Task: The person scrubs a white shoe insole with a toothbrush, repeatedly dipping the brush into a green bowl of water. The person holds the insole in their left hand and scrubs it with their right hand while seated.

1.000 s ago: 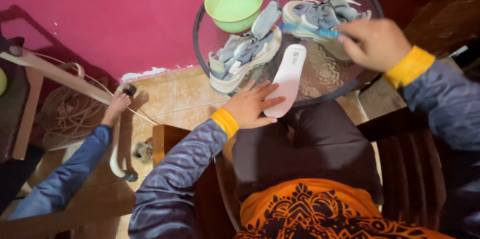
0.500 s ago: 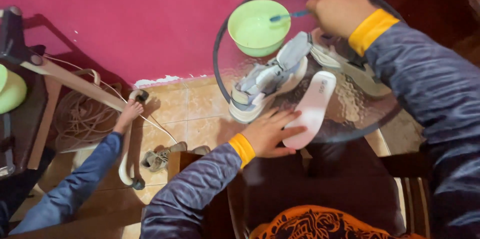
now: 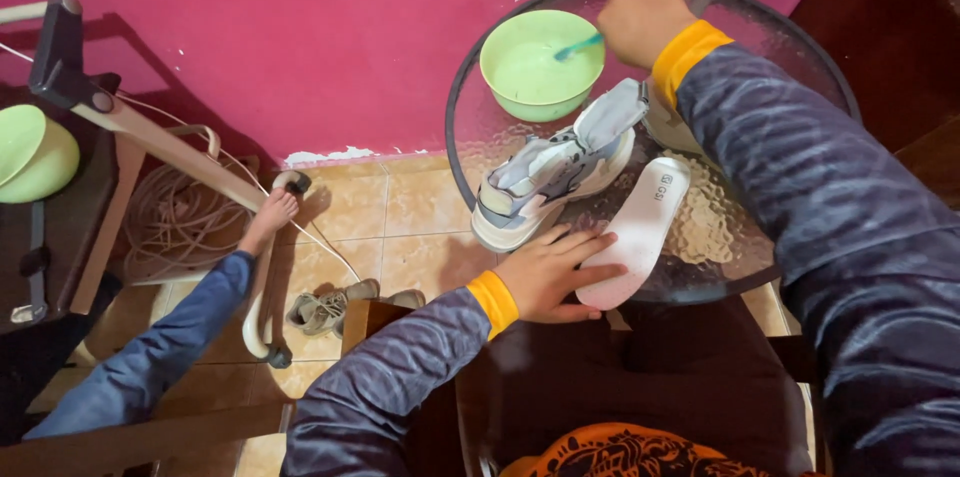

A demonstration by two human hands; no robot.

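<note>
My left hand (image 3: 556, 273) lies flat on the near rim of a round glass table (image 3: 720, 227), its fingers resting on the heel end of a white insole (image 3: 640, 227). My right hand (image 3: 642, 22) is closed on a blue brush (image 3: 580, 46) whose head dips into a light green bowl (image 3: 541, 63) at the table's far side. A grey and white sneaker (image 3: 558, 172) lies between the bowl and the insole, tongue pulled up. A second sneaker is mostly hidden behind my right forearm.
Another person's hand (image 3: 274, 209) in a blue sleeve holds a white curved frame leg at the left. A coil of beige rope (image 3: 180, 222) and a pair of small shoes (image 3: 330, 307) lie on the tiled floor. A pink wall stands behind. A green bowl (image 3: 30, 152) sits far left.
My right hand carried the brush from the far sneaker to the green bowl and dipped it in. My left hand stayed on the insole. The view shifted left.
</note>
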